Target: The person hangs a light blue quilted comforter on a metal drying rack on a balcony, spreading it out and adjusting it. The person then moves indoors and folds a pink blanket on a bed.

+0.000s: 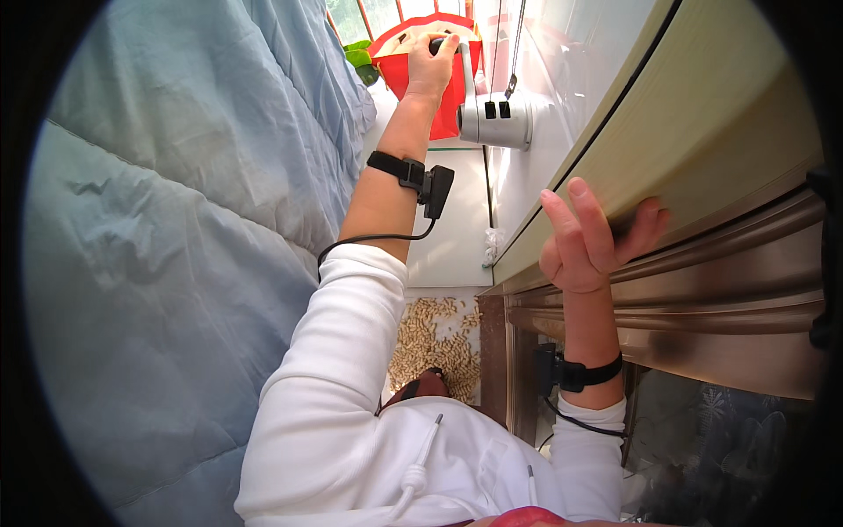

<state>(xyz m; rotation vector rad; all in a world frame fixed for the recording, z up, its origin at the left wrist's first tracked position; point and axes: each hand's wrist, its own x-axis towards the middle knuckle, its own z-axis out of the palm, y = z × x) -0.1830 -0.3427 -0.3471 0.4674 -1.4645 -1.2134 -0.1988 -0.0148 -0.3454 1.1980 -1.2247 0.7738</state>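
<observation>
My left hand [431, 66] is stretched far forward, its fingers closed around the black knob [436, 46] of a crank handle. The grey crank arm [468, 69] runs down to a silver wall-mounted hand winder [497, 120], from which thin steel cables [517, 46] rise out of view. Behind and below that hand stands a red bag [454, 99] with a pale inside. My right hand [586, 244] holds nothing, its fingers bent and apart. It is close to a pale wood-grained panel [685, 132]; whether it touches the panel I cannot tell.
A light blue quilt [178, 263] hangs along the left. Ahead lies a white flat surface [448, 217] with a crumpled clear plastic piece [492, 245]. Many peanuts in shells [435, 336] cover the floor below. A brown glossy frame [724, 290] runs along the right. Green leaves [359, 56] show beside the bag.
</observation>
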